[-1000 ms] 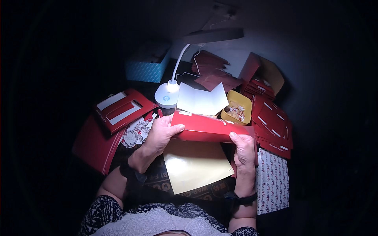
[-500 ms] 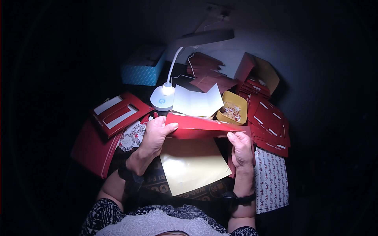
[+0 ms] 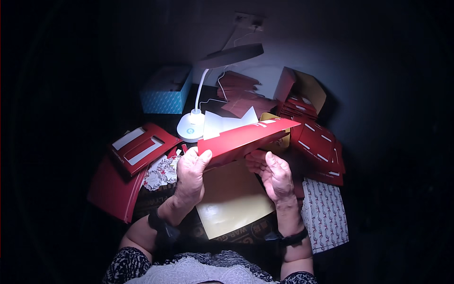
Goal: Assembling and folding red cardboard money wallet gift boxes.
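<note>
A folded red cardboard sleeve (image 3: 246, 136) with small white cut-outs is held up in front of me, its right end tilted up. My left hand (image 3: 190, 176) is closed on its lower left corner, thumb on the front face. My right hand (image 3: 274, 177) is just below the sleeve's lower edge, thumb apart from the curled fingers, with nothing seen in its grasp; the fingertips are shaded beside the card. Under both hands lies a pale yellow sheet (image 3: 234, 210). Behind the sleeve a folded white sheet (image 3: 222, 124) partly shows.
A white desk lamp (image 3: 190, 130) stands beyond my hands. Behind it is a blue box (image 3: 163, 100). Red card pieces (image 3: 314, 149) are piled right, by a patterned white sheet (image 3: 325, 215). More red folders (image 3: 142, 147) lie left. The sleeve partly hides a yellow container (image 3: 268, 116).
My right hand has let go of the sleeve's right end and moved left beneath it. The sleeve's right end has tilted upward. My left hand keeps its hold.
</note>
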`<state>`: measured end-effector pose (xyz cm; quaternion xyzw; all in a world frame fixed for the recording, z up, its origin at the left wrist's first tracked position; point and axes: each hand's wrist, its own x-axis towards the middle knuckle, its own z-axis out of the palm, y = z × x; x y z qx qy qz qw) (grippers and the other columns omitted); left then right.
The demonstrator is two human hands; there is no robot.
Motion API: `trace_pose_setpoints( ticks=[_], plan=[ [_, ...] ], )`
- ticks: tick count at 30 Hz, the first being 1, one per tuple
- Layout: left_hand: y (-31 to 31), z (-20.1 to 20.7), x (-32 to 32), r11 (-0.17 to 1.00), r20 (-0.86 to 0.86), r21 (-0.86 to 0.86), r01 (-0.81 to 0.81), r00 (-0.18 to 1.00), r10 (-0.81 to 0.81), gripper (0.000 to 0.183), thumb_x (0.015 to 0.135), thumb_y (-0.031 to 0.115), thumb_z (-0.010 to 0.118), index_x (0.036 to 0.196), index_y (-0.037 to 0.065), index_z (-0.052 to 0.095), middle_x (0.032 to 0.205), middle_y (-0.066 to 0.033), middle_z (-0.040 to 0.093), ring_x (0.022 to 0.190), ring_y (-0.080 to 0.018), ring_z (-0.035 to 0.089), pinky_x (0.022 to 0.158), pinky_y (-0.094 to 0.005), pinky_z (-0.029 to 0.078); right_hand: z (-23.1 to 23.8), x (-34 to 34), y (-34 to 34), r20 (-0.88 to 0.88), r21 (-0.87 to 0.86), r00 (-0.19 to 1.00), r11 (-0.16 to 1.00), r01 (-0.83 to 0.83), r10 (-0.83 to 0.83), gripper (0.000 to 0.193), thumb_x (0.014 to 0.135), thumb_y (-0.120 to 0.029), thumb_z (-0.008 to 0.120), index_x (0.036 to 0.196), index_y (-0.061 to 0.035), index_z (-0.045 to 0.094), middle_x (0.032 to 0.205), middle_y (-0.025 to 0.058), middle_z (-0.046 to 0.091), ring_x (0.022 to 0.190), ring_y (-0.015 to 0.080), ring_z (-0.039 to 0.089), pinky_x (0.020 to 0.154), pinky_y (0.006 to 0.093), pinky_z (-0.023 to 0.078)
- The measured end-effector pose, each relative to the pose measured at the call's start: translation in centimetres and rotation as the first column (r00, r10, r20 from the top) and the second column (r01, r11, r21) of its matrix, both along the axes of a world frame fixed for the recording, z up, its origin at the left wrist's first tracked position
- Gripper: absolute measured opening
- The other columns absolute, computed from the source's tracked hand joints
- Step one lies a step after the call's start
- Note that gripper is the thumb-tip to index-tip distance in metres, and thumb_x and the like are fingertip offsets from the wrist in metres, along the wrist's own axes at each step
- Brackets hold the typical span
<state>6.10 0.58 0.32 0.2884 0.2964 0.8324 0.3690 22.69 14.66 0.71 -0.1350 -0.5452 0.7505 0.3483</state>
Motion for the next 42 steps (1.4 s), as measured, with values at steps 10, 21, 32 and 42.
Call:
trace_pose_setpoints(
  ticks=[10,21,32,42],
  plan=[
    [-2.8,-0.5,1.8,0.98,-0.251,-0.198,0.036,0.964,-0.086,0.019,0.095,0.019,0.063,0.092,0.0,0.067,0.082,0.0005,0.064,0.077,-0.0035,0.055,0.07,-0.0213,0.044,4.7,-3.1,-1.8,-0.374,-0.109,0.921,0.991,0.076,-0.112,0.029,0.099,-0.016,0.051,0.125,-0.0021,0.053,0.114,0.0086,0.062,0.106,0.02,0.06,0.098,0.0376,0.047],
    [-7.0,3.5,-2.2,0.831,-0.823,0.108,-0.546,0.419,0.383,0.011,0.091,0.011,0.062,0.09,0.0,0.062,0.082,-0.0103,0.06,0.077,-0.02,0.059,0.071,-0.0321,0.047,11.5,0.1,-4.1,0.41,0.238,0.889,0.917,-0.32,0.204,0.028,0.095,-0.015,0.058,0.116,0.0046,0.058,0.101,0.0063,0.066,0.088,0.011,0.062,0.08,0.026,0.05],
    [-6.6,8.1,-4.3,0.966,-0.971,0.205,-0.156,-0.156,0.18,0.041,0.079,0.028,0.076,0.111,0.004,0.066,0.116,-0.0128,0.063,0.115,-0.0307,0.055,0.095,-0.0421,0.044,10.0,-0.5,-5.0,0.798,0.518,0.602,0.463,-0.72,0.043,0.026,0.095,-0.018,0.061,0.114,-0.0002,0.06,0.092,0.0041,0.062,0.084,0.0104,0.056,0.078,0.0275,0.048],
    [-3.8,7.1,-4.4,0.944,-0.944,-0.328,-0.033,-0.02,-0.329,0.045,0.085,0.024,0.071,0.125,0.004,0.06,0.114,-0.0129,0.065,0.101,-0.0268,0.061,0.087,-0.0373,0.05,10.2,-0.2,-4.5,0.675,0.295,0.677,0.733,-0.613,0.294,0.028,0.092,-0.016,0.064,0.117,-0.0022,0.061,0.091,0.0017,0.063,0.083,0.0078,0.055,0.077,0.0249,0.047]
  ],
)
